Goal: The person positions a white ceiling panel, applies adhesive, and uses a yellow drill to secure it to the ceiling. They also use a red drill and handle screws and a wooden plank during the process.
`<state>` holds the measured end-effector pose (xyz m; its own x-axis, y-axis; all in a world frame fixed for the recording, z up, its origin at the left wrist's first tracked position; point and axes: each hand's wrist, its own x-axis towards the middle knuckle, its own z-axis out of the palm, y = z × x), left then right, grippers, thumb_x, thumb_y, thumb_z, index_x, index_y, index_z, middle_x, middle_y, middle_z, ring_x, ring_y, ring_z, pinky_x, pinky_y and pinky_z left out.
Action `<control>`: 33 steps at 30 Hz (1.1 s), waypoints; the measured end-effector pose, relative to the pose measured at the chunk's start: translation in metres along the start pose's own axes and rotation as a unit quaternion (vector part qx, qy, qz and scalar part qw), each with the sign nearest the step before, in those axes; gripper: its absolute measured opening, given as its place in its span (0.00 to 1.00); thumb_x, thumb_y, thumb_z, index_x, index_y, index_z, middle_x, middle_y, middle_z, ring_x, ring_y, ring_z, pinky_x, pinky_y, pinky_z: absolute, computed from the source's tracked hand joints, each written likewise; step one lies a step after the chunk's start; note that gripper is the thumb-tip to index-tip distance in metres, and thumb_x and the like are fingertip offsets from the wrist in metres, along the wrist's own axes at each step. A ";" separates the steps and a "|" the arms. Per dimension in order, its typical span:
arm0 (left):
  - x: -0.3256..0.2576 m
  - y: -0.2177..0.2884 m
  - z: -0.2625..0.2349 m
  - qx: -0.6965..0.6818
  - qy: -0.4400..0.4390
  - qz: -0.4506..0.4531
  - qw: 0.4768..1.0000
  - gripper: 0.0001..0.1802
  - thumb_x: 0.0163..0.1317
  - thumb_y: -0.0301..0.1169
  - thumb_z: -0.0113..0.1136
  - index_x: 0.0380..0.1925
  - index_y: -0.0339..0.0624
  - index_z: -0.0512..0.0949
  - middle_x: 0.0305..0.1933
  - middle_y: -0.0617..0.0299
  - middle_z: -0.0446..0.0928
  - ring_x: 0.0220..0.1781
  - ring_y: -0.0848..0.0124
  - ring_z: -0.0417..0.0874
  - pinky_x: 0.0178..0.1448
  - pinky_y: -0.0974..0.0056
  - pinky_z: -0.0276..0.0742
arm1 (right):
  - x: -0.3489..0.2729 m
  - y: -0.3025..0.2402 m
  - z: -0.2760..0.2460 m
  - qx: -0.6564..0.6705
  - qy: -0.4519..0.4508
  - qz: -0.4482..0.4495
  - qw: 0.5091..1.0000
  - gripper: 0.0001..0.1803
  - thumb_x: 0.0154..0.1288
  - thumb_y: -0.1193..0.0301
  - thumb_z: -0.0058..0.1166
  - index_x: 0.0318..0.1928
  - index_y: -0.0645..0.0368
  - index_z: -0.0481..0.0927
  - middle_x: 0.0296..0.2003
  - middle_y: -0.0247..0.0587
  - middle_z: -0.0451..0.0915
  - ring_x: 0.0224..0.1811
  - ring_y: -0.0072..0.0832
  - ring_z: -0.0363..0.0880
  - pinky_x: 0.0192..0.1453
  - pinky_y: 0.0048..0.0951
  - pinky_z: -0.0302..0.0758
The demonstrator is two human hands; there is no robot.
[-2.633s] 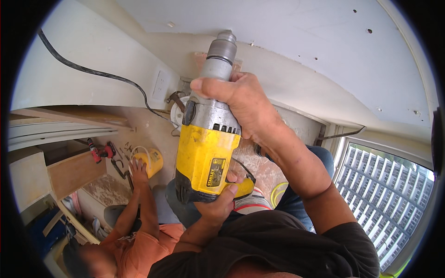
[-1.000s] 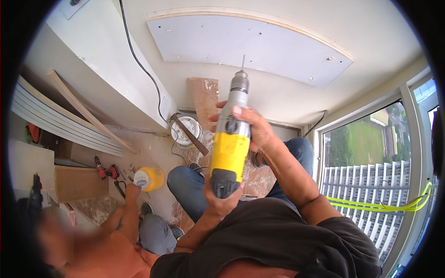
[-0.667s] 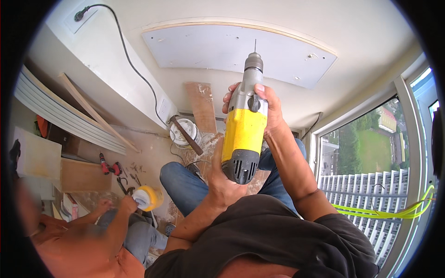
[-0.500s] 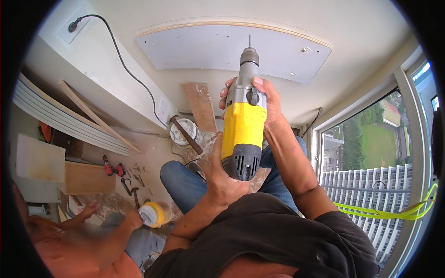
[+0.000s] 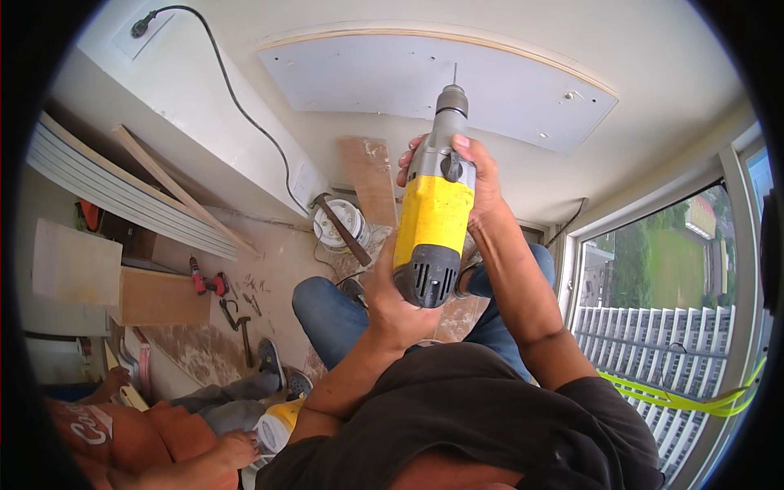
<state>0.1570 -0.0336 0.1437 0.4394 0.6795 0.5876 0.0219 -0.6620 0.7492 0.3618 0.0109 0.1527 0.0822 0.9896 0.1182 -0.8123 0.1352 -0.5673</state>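
Observation:
I hold a yellow, grey and black power drill (image 5: 433, 216) with both hands, its thin bit (image 5: 455, 72) pointing away from me. Around the drill's lower rear part, my left hand (image 5: 398, 306) is closed; its grip is partly hidden by the body. My right hand (image 5: 483, 175) wraps the grey front section, thumb near a black knob (image 5: 452, 167). Beyond the bit, a pale grey panel (image 5: 367, 82) with a light wood edge and small holes is on the wall. The bit overlaps the panel in view; I cannot tell whether they touch.
A hammer (image 5: 343, 233) lies across a white round cable reel (image 5: 331, 219), beside a worn wooden board (image 5: 371, 175). A red cordless drill (image 5: 211, 283) and another hammer (image 5: 246, 339) lie left. A co-worker (image 5: 147, 441) sits lower left with a yellow-white container (image 5: 279, 420). A window (image 5: 661, 253) stands right.
The view has shifted, so the wall panel sits farther right. My two-handed hold on the drill is unchanged. The co-worker has moved, and the yellow-white container is lower, closer to my left arm.

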 end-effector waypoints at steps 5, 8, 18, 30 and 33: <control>-0.004 -0.006 -0.001 0.020 0.021 0.020 0.999 0.47 0.50 0.30 0.83 0.65 0.23 0.66 0.48 0.38 0.83 0.48 0.47 0.90 0.51 0.54 0.85 | -0.002 0.006 0.004 -0.031 0.049 0.011 0.998 0.35 0.57 0.46 0.61 0.53 0.64 0.77 0.44 0.55 0.83 0.43 0.47 0.86 0.47 0.52 0.86; -0.008 -0.005 -0.002 0.022 0.014 0.011 1.000 0.47 0.50 0.31 0.83 0.65 0.24 0.66 0.48 0.38 0.83 0.47 0.47 0.90 0.50 0.54 0.85 | -0.005 0.006 0.008 -0.057 0.058 0.012 0.997 0.36 0.55 0.44 0.61 0.52 0.63 0.77 0.44 0.54 0.82 0.43 0.47 0.85 0.45 0.54 0.86; -0.014 -0.004 -0.004 0.000 -0.001 -0.027 1.000 0.44 0.49 0.23 0.74 0.67 0.25 0.64 0.50 0.42 0.82 0.51 0.55 0.88 0.56 0.56 0.82 | -0.008 0.001 0.015 -0.052 0.048 -0.004 0.997 0.36 0.56 0.45 0.61 0.52 0.63 0.77 0.43 0.55 0.82 0.43 0.47 0.85 0.44 0.53 0.85; -0.004 -0.009 0.003 -0.020 -0.011 -0.038 0.999 0.44 0.49 0.21 0.73 0.67 0.24 0.64 0.51 0.44 0.82 0.51 0.59 0.87 0.58 0.58 0.82 | -0.001 -0.006 0.004 -0.004 0.016 -0.008 1.000 0.33 0.61 0.49 0.62 0.53 0.66 0.77 0.44 0.58 0.84 0.42 0.48 0.88 0.47 0.48 0.86; 0.002 -0.008 0.002 -0.012 -0.009 -0.009 1.000 0.45 0.49 0.24 0.76 0.67 0.24 0.64 0.49 0.42 0.83 0.49 0.55 0.89 0.54 0.56 0.83 | 0.001 -0.006 0.001 -0.006 0.025 -0.008 1.000 0.33 0.61 0.49 0.62 0.53 0.66 0.77 0.44 0.58 0.84 0.42 0.48 0.88 0.47 0.48 0.86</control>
<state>0.1591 -0.0276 0.1387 0.4549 0.6848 0.5693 0.0088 -0.6427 0.7660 0.3662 0.0112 0.1574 0.1250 0.9883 0.0871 -0.8031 0.1523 -0.5761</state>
